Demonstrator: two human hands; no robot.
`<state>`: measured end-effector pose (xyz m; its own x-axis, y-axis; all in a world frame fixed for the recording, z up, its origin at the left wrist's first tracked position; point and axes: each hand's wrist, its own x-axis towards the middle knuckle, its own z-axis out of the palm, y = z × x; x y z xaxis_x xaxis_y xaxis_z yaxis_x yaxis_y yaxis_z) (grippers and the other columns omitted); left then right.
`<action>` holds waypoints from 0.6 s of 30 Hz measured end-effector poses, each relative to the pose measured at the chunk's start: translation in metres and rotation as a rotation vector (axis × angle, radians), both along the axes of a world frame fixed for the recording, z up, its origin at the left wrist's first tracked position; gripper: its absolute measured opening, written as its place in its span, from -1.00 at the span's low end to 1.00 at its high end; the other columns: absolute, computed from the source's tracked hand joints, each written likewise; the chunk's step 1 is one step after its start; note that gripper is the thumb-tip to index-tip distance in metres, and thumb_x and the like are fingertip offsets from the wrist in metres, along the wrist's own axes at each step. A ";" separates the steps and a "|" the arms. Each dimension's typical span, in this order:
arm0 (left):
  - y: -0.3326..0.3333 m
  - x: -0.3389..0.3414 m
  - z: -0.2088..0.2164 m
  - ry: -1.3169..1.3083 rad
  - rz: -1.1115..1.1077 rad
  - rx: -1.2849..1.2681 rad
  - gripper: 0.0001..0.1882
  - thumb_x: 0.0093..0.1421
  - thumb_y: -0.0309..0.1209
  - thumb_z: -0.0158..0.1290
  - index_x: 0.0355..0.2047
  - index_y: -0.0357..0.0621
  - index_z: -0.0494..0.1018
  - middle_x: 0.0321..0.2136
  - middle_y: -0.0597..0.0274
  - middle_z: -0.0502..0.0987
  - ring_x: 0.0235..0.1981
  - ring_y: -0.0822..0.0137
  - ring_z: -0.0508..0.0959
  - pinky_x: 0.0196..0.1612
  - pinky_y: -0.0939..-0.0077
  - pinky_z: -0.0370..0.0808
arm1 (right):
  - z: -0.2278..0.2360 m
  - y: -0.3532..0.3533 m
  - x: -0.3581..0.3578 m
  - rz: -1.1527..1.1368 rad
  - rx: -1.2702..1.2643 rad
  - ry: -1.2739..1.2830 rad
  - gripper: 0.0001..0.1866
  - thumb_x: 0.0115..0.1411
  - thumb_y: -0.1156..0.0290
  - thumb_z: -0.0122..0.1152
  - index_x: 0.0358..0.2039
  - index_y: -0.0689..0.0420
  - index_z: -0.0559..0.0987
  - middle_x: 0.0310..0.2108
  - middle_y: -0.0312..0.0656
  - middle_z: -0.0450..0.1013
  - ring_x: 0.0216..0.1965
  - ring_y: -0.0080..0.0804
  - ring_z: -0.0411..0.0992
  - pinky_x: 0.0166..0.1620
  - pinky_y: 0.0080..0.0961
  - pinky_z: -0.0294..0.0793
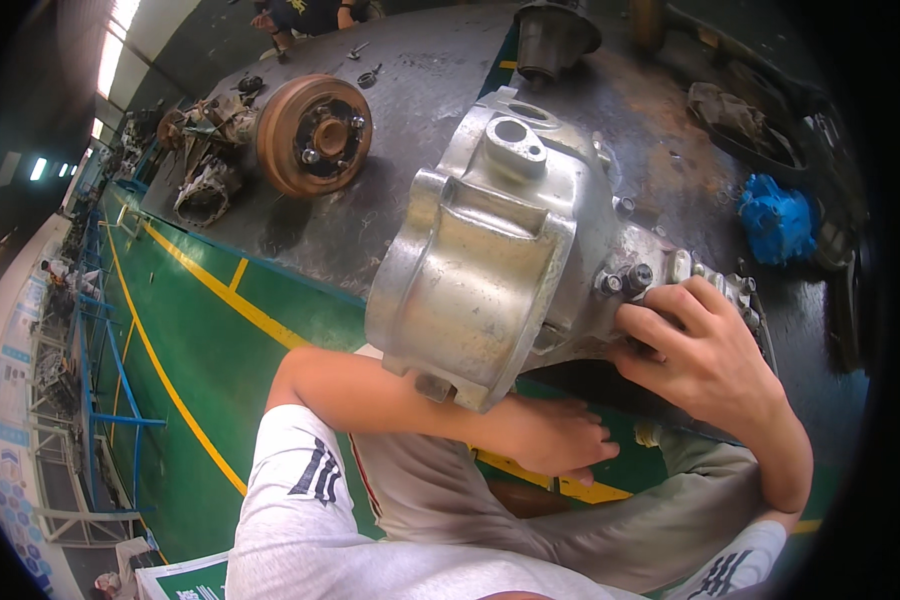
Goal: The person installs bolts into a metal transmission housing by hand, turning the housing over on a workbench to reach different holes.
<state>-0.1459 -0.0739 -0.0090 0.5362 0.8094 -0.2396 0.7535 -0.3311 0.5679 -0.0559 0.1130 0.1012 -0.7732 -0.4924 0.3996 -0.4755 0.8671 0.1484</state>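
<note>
Taking the silver metal casing as the middle of the dial, it sits at the near edge of the dark table, its wide rounded end toward 8 o'clock and its narrower, bolted end toward 4 o'clock. The right hand is at 4 o'clock, thumb and bent fingers around that narrow end, near two dark bolts; whether the fingertips pinch something small, I cannot tell. The left hand hangs between 5 and 6 o'clock, below the casing and above the person's trousers, its fingers loosely bent and slightly spread. A rusty drum with a studded hub stands at 10 o'clock, a dark cone-shaped part at 12, and a blue metal part at 3. Yellow lines cross the green floor toward 8 o'clock.
</note>
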 end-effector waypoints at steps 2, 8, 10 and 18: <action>0.000 0.000 -0.004 -0.005 0.005 0.017 -0.56 0.50 -0.06 0.08 0.11 -0.19 0.43 -0.15 0.07 0.57 0.02 0.03 0.62 0.18 0.08 0.52 | 0.001 0.000 0.000 -0.016 0.021 0.021 -0.85 -0.06 0.30 0.30 -0.42 -0.04 0.71 -0.02 -0.36 0.50 0.02 -0.37 0.47 -0.10 -0.37 0.48; 0.001 0.000 0.000 0.005 0.000 -0.011 -0.56 0.50 -0.07 0.09 0.12 -0.18 0.43 -0.15 0.08 0.56 0.01 0.05 0.62 0.17 0.10 0.53 | -0.001 0.000 -0.001 -0.011 0.026 0.040 -0.85 -0.07 0.31 0.30 -0.44 -0.03 0.69 0.01 -0.36 0.50 0.02 -0.37 0.47 -0.11 -0.38 0.48; 0.001 0.000 0.002 -0.014 0.014 -0.044 -0.57 0.53 -0.07 0.04 0.11 -0.20 0.48 -0.10 0.00 0.60 0.05 -0.04 0.62 0.22 0.01 0.47 | 0.000 0.001 0.001 -0.002 0.013 0.013 -0.82 -0.09 0.32 0.31 -0.41 0.00 0.72 0.01 -0.29 0.51 0.02 -0.30 0.47 -0.07 -0.31 0.50; 0.002 0.001 0.003 0.006 0.022 -0.050 -0.56 0.53 -0.06 0.04 0.11 -0.19 0.48 -0.10 0.02 0.61 0.06 0.00 0.63 0.23 0.02 0.48 | -0.003 0.001 0.000 -0.012 0.020 0.032 -0.85 -0.07 0.29 0.30 -0.44 -0.01 0.70 0.02 -0.36 0.50 0.02 -0.38 0.46 -0.13 -0.38 0.46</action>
